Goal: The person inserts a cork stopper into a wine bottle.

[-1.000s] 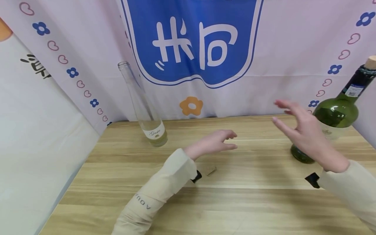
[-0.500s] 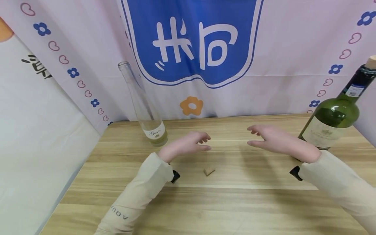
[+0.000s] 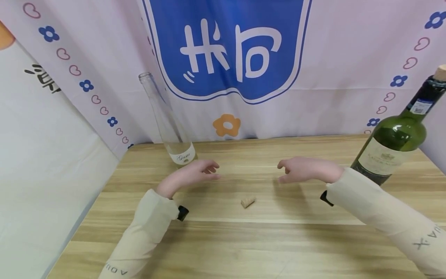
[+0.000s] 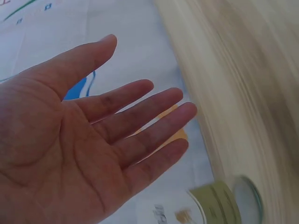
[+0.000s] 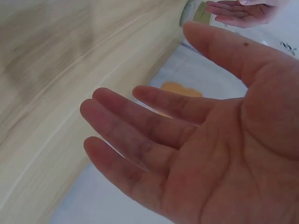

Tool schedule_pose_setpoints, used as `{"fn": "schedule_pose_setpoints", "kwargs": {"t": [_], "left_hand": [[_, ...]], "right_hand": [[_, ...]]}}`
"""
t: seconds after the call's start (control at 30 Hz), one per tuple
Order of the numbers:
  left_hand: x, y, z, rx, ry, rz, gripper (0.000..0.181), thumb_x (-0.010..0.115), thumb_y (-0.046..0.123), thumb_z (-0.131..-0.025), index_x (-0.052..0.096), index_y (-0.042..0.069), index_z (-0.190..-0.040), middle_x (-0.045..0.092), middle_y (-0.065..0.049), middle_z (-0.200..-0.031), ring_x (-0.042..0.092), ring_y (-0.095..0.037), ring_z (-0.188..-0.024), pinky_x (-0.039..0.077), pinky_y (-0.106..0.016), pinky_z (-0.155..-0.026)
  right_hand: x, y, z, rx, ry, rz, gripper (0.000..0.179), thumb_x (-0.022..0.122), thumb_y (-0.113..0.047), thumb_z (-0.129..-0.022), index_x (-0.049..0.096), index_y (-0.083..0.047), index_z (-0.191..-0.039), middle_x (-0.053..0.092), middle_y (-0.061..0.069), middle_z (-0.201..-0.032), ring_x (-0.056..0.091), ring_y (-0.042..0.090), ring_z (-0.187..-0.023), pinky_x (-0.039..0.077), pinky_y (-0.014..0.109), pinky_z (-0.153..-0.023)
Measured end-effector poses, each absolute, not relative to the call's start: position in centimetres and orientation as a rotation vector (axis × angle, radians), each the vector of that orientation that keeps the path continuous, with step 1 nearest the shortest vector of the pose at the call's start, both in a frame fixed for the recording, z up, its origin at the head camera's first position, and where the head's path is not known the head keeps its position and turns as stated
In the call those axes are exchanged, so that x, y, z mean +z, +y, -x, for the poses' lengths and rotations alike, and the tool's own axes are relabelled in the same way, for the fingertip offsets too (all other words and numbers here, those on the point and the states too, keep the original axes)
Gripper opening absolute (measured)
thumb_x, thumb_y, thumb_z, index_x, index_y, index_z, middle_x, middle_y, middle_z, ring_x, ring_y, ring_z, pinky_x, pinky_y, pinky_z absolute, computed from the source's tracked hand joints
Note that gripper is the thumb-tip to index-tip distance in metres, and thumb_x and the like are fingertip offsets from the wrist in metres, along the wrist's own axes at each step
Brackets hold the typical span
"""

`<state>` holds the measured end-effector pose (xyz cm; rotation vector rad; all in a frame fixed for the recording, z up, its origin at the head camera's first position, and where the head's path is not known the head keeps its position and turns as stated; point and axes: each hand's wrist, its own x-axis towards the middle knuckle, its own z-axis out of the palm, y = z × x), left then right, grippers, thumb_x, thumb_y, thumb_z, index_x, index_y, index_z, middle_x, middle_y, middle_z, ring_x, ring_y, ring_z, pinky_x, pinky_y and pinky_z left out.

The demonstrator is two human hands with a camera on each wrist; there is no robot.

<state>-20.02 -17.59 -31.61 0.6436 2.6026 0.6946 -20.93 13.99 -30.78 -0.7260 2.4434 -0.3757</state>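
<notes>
My left hand (image 3: 189,176) hovers over the table's left half, fingers loosely bent around nothing. Just behind it stands a clear glass bottle (image 3: 170,124) with a white label and an uncorked mouth; the hand hides its foot. My right hand (image 3: 303,169) hangs above the table right of the middle, palm inward and holding nothing. To its right stands a green wine bottle (image 3: 398,133) with a cork (image 3: 440,73) in its mouth. Between the hands and nearer me, a small loose cork (image 3: 247,202) lies on the wood. Both wrist views show bare palms with relaxed fingers.
The wooden table (image 3: 244,248) ends at the back against a hanging printed cloth (image 3: 334,58) with a blue emblem. A white cloth (image 3: 45,155) hangs along the left side.
Both hands have moved left. The right hand has come away from in front of the green bottle; the left has passed off the small cork and now covers the clear bottle's foot.
</notes>
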Motion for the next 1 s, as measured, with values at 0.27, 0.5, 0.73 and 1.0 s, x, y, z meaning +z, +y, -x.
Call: {"fn": "schedule_pose_setpoints", "kwargs": {"t": [0.27,0.5,0.73,1.0], "left_hand": [[-32.4,-20.5,19.3,0.662,2.624,-0.601,0.044,0.056,0.026,-0.091,0.051,-0.006,-0.121,0.060,-0.018,-0.111,0.057,-0.028,-0.103,0.046,-0.040,-0.089],[-32.7,-23.0,18.9,0.728,2.604,-0.575,0.047,0.055,0.022,-0.091,0.046,-0.011,-0.123,0.055,-0.025,-0.117,0.054,-0.033,-0.105,0.046,-0.042,-0.088],[-30.8,-25.2,18.1,0.857,2.652,-0.560,0.042,0.055,0.017,-0.091,0.047,-0.012,-0.120,0.055,-0.027,-0.113,0.054,-0.035,-0.104,0.045,-0.044,-0.089],[-28.3,-27.1,17.6,0.914,2.734,-0.511,0.045,0.051,0.019,-0.094,0.042,-0.013,-0.125,0.056,-0.026,-0.114,0.053,-0.037,-0.106,0.045,-0.047,-0.089]], "right_hand": [[-30.8,10.0,21.5,-0.247,2.420,0.765,0.055,0.055,-0.030,-0.090,0.041,0.006,-0.130,0.048,0.021,-0.129,0.045,0.035,-0.118,0.039,0.046,-0.096],[-30.7,7.0,21.9,-0.190,2.426,0.833,0.052,0.055,-0.028,-0.090,0.045,0.007,-0.127,0.047,0.020,-0.130,0.045,0.033,-0.119,0.039,0.042,-0.098],[-29.5,3.9,22.0,-0.197,2.434,0.877,0.049,0.054,-0.027,-0.090,0.045,0.005,-0.127,0.048,0.019,-0.130,0.046,0.031,-0.118,0.039,0.040,-0.098],[-28.8,0.6,23.2,-0.290,2.460,0.928,0.050,0.053,-0.030,-0.092,0.044,0.001,-0.130,0.046,0.014,-0.133,0.045,0.026,-0.120,0.040,0.037,-0.098]]}}
